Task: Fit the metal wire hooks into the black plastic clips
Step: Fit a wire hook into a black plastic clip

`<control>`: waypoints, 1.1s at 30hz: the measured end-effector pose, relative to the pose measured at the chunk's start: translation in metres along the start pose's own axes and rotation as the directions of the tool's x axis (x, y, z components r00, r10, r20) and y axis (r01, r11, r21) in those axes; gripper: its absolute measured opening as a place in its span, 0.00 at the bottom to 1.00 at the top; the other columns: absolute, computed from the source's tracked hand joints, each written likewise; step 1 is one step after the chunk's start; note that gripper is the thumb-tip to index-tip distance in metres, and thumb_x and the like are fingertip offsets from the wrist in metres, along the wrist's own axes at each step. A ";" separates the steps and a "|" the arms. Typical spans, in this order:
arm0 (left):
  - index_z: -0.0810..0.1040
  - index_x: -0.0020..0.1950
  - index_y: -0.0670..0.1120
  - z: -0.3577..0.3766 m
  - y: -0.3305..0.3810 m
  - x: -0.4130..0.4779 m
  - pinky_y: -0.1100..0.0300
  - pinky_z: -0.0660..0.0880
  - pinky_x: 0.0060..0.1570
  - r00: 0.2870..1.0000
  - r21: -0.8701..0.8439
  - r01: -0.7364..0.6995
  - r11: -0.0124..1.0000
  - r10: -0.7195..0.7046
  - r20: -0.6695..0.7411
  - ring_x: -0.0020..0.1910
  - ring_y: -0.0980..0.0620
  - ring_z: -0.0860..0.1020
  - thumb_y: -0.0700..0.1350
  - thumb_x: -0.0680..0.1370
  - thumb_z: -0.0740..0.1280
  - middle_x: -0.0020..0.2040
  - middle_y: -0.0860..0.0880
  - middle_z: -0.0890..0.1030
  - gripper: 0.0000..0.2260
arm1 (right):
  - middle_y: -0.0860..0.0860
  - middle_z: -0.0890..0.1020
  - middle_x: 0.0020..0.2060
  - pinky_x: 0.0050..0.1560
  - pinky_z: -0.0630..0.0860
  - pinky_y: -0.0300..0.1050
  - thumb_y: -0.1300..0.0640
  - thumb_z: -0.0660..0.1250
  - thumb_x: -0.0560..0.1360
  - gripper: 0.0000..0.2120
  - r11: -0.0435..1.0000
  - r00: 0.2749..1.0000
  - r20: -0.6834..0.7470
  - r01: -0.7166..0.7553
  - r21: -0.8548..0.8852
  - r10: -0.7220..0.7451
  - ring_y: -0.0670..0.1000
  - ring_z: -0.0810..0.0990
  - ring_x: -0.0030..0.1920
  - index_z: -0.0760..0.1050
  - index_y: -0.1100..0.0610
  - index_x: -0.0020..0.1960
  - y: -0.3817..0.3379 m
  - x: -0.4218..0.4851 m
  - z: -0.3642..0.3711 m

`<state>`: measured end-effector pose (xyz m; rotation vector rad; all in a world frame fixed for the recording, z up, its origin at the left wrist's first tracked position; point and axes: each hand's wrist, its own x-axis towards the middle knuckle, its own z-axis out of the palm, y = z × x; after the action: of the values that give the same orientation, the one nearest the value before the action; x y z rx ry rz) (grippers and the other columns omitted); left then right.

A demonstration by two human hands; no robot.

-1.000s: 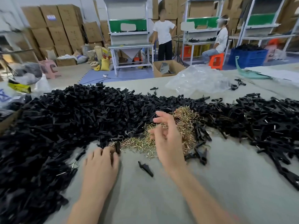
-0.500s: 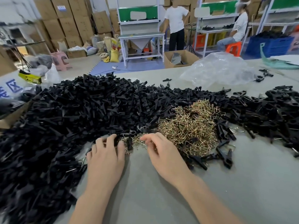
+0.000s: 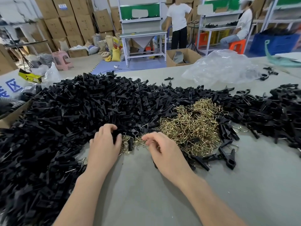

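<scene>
A huge heap of black plastic clips [image 3: 78, 115] covers the left and back of the grey table [image 3: 146, 201]. A mound of brass-coloured wire hooks [image 3: 190, 126] lies in the middle, with a thin trail of hooks [image 3: 130, 144] running left between my hands. My left hand [image 3: 104, 144] sits at the heap's edge, fingers curled round a black clip [image 3: 115, 135]. My right hand [image 3: 162, 150] is beside the trail, fingertips curled down among the hooks; what it holds is hidden. Several loose clips [image 3: 228, 157] lie right of it.
A crumpled clear plastic bag [image 3: 221, 67] lies at the back right of the table. More black clips [image 3: 276, 111] stretch along the right. A cardboard box edge [image 3: 14, 115] is at the far left. Two people, shelving and stacked cartons are beyond the table.
My right hand came back from the top of the hook mound to the thin trail near my left hand. My left hand moved up into the clip heap's edge and curled on a clip.
</scene>
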<state>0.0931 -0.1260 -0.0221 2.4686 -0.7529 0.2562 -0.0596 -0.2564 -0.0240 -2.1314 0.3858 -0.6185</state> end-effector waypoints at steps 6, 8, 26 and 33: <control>0.75 0.68 0.50 0.000 -0.003 0.004 0.48 0.67 0.60 0.999 -0.014 -0.022 1.000 0.023 0.044 0.60 0.45 0.72 0.49 0.82 0.65 0.61 0.48 0.76 0.14 | 0.40 0.79 0.51 0.47 0.71 0.31 0.59 0.59 0.83 0.13 1.000 1.000 -0.003 -0.012 0.014 0.012 0.40 0.78 0.50 0.79 0.47 0.59 0.000 0.000 0.000; 0.75 0.65 0.48 0.001 -0.004 0.003 0.52 0.69 0.56 1.000 -0.059 -0.008 0.998 0.009 0.018 0.58 0.47 0.71 0.47 0.82 0.65 0.60 0.48 0.78 0.12 | 0.40 0.79 0.51 0.46 0.71 0.31 0.59 0.60 0.83 0.13 1.000 1.000 -0.003 -0.013 0.013 0.013 0.40 0.78 0.50 0.79 0.47 0.59 0.000 0.000 -0.001; 0.74 0.65 0.51 -0.018 -0.007 -0.014 0.56 0.65 0.59 0.967 -0.262 0.032 0.965 -0.096 -0.237 0.54 0.50 0.72 0.52 0.85 0.56 0.43 0.56 0.78 0.13 | 0.40 0.79 0.51 0.46 0.69 0.28 0.61 0.59 0.83 0.15 0.999 1.000 0.003 -0.014 0.043 0.014 0.37 0.77 0.51 0.79 0.45 0.61 0.000 -0.001 -0.002; 0.76 0.53 0.64 -0.015 0.059 -0.047 0.73 0.73 0.38 0.987 -0.684 -0.106 0.722 -0.007 -0.161 0.40 0.58 0.80 0.47 0.83 0.63 0.45 0.59 0.83 0.10 | 0.37 0.84 0.50 0.49 0.76 0.33 0.46 0.65 0.82 0.12 0.920 0.997 -0.007 -0.063 0.386 0.071 0.39 0.82 0.49 0.78 0.44 0.64 -0.009 0.004 -0.004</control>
<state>0.0209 -0.1369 0.0014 1.6902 -0.6874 0.1410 -0.0579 -0.2555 -0.0138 -1.7294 0.3165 -0.6209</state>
